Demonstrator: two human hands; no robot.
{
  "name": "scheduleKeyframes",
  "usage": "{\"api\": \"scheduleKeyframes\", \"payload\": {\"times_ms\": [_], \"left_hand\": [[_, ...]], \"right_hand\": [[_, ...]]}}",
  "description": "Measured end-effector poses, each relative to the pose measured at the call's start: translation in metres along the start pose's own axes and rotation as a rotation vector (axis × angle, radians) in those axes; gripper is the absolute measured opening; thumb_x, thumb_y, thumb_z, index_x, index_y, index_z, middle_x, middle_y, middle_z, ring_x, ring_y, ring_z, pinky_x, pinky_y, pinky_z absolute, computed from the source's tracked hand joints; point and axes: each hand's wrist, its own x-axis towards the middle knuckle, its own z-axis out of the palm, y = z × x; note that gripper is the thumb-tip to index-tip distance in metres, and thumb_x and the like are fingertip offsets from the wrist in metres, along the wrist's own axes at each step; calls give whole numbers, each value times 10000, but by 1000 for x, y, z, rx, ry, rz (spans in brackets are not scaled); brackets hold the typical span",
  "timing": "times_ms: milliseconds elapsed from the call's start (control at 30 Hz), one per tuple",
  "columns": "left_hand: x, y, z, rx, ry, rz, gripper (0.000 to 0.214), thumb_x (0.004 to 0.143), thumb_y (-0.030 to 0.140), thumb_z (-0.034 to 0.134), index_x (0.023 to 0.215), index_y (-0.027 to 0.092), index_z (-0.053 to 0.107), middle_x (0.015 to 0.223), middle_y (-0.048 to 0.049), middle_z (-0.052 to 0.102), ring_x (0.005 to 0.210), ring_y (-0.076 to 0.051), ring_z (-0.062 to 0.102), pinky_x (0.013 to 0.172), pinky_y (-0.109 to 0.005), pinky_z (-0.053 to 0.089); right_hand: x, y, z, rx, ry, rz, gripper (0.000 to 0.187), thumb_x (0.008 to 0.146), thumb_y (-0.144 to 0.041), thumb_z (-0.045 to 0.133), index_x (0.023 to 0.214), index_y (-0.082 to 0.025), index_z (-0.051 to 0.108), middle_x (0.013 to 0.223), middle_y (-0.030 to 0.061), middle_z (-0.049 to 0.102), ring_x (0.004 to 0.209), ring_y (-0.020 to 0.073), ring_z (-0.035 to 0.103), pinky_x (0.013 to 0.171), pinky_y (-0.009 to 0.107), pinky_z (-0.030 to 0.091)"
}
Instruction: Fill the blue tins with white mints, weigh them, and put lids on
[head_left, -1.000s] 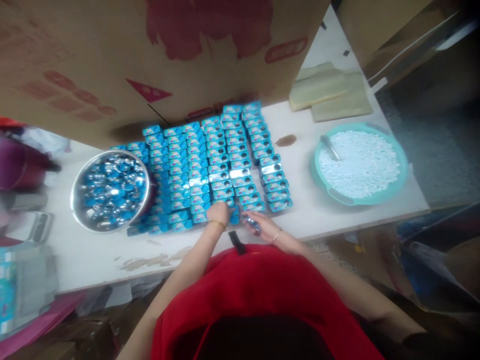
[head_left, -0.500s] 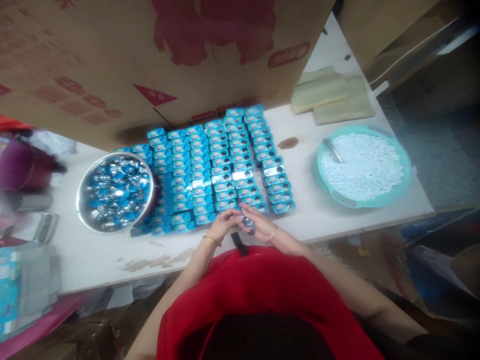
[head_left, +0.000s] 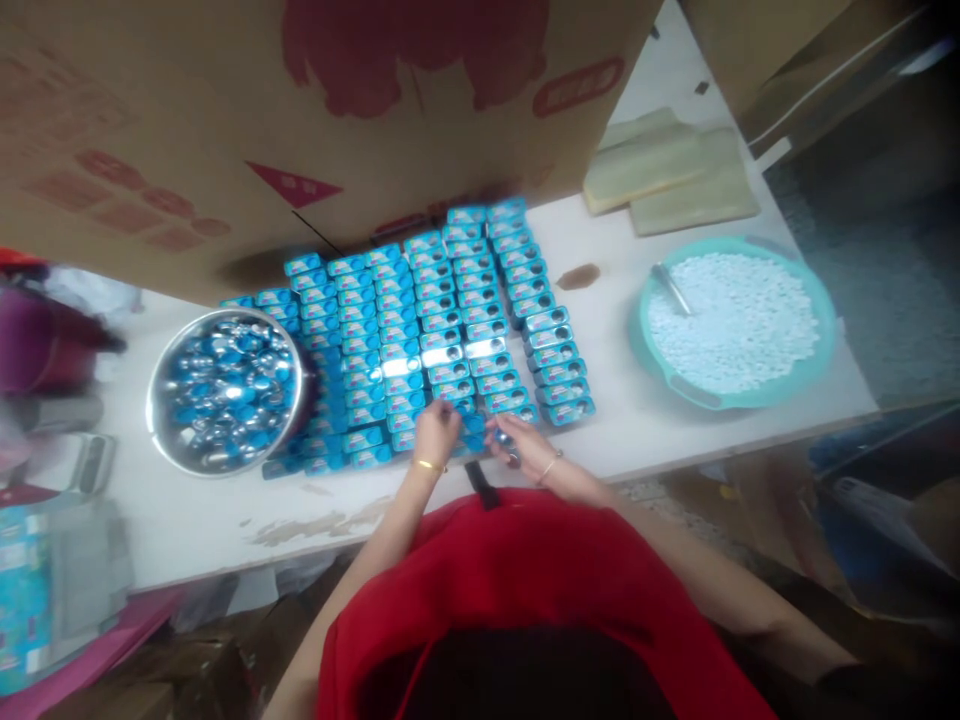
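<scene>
Both hands' fingers (head_left: 442,415) curl onto near-edge blue tins (head_left: 469,425).

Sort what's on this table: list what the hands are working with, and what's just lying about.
In use: left hand on the rows of blue tins; right hand with a small tin; metal bowl of lids.

Lying about: teal basin of white tablets with a scoop, cardboard box, folded bags.

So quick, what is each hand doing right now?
Left hand: fingers down on the blue tins in the near row; grip cannot be told.
Right hand: closed around a small tin.
</scene>
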Motion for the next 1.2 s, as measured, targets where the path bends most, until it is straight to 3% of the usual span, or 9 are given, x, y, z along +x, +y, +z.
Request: {"api": "scheduleKeyframes", "payload": {"times_ms": [100, 200, 467, 533, 667, 767, 833, 1000, 1200], "left_hand": [[17, 9, -6, 299, -120, -32, 172, 821, 293, 494, 779, 178, 614, 745, -63, 654, 747, -187, 612, 669, -265, 423], [33, 16, -9, 396, -218, -87, 231, 782, 378, 573, 698, 172, 635, 755, -101, 671, 772, -236, 632, 650, -289, 425], [41, 15, -10, 547, -248, -88, 346, 793, 480, 564, 746, 155, 671, 835, -163, 678, 813, -292, 639, 652, -328, 439], [31, 18, -12, 471, -216, -9, 306, 827, 439, 531, 796, 163, 661, 806, -131, 668, 785, -262, 630, 655, -317, 436], [1, 27, -14, 86, -174, 305, 210, 840, 349, 521, 968, 201, 597, 822, -36, 621, 755, -164, 579, 699, -259, 436], [-14, 32, -9, 26, -143, 393, 56, 781, 226, 557, 827, 199, 575, 875, -35, 580, 831, -166, 548, 754, -260, 422], [-13, 31, -6, 9, -102, 342, 24, 788, 192, 522, 768, 197, 536, 843, -34, 567, 817, -167, 544, 739, -261, 416], [21, 23, -6, 2, 25, 111, 89, 856, 220, 441, 916, 202, 503, 783, -21, 600, 732, -152, 574, 692, -249, 422], [67, 30, -11, 452, -216, -64, 193, 807, 365, 549, 839, 188, 618, 904, -109, 681, 879, -243, 634, 701, -294, 437]], "right_hand": [[-2, -4, -5, 30, 24, 16, 202, 797, -355, 576, 862, -165, 597, 690, 31, 625, 513, 94, 524, 377, 172, 263], [-5, -9, -5, 28, -6, 30, 188, 791, -321, 569, 897, -169, 597, 708, 29, 623, 506, 93, 517, 371, 174, 240], [-4, -13, 6, 35, -34, 61, 304, 815, -476, 560, 919, -190, 575, 670, -22, 548, 394, 53, 424, 336, 174, 179], [-2, -15, 9, 52, -10, 88, 402, 814, -576, 516, 928, -194, 565, 642, -25, 542, 371, 56, 417, 325, 178, 170], [0, -21, 20, 94, -48, 120, 528, 796, -696, 426, 899, -193, 545, 520, -45, 494, 345, 68, 404, 319, 172, 198], [0, -21, 30, 115, -92, 121, 542, 784, -720, 414, 849, -196, 536, 437, -69, 411, 333, 75, 380, 318, 171, 209], [3, -20, 33, 122, -56, 124, 527, 779, -713, 434, 821, -196, 527, 441, -68, 415, 328, 72, 376, 317, 174, 199], [13, -16, 22, 140, 70, 35, 488, 782, -643, 512, 905, -173, 563, 571, -32, 527, 344, 62, 410, 331, 195, 240], [16, -16, 11, 14, 41, -49, 526, 785, -632, 510, 976, -152, 615, 618, -11, 555, 353, 56, 410, 333, 200, 208]]}}
